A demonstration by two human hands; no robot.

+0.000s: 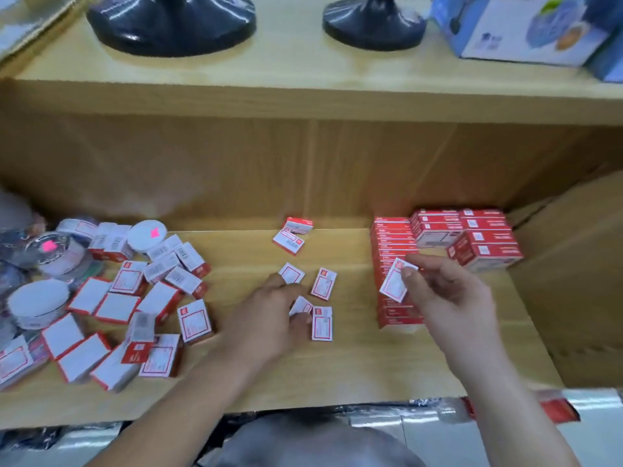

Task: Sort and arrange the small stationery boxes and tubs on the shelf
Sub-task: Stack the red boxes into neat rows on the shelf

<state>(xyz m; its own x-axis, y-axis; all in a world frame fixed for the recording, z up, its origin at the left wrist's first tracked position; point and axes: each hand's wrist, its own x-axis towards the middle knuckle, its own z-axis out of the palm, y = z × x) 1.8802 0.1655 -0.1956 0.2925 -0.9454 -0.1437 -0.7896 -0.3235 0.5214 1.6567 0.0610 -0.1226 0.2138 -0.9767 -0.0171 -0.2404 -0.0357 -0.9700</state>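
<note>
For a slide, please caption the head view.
Right hand pinches small box beside red stack; left hand grips second box.

Loose boxes (128, 298) lie left on shelf (337, 372); stacked boxes (465, 237) right.

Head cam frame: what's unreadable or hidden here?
Head view throughout.
- Print on the loose boxes: blurred and too small.
- Small box under the left hand: fingers cover part of it, grip unclear.
- Red stack: partly behind the right hand and its pinched box.
- Tubs: leftmost cut by the left edge.
- Black stands: tops cut by the top edge.
</note>
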